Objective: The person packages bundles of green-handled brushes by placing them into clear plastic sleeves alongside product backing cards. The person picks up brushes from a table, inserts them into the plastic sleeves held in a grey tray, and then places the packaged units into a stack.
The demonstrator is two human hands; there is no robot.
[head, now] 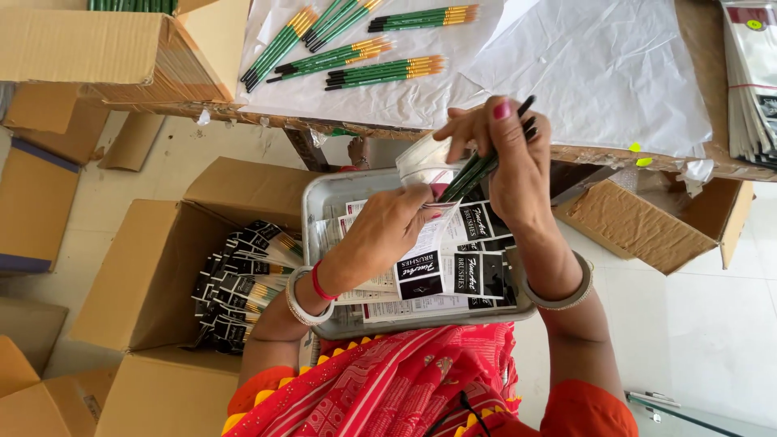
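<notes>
My right hand (506, 154) grips a small bundle of green-handled paintbrushes (477, 168), black ends up, tilted toward my left hand. My left hand (388, 235) holds a clear plastic sleeve with a black-and-white printed card (425, 243); the brushes' lower ends meet its opening. Both hands hover over a metal tray (324, 202) on my lap, which holds several more printed sleeves (469, 275).
An open cardboard box (154, 275) at my left holds several packed brush sets (243, 275). On the table ahead, bunches of green brushes (356, 53) lie on white paper (607, 73). A stack of clear sleeves (753, 81) sits far right. More cardboard boxes (105, 44) surround me.
</notes>
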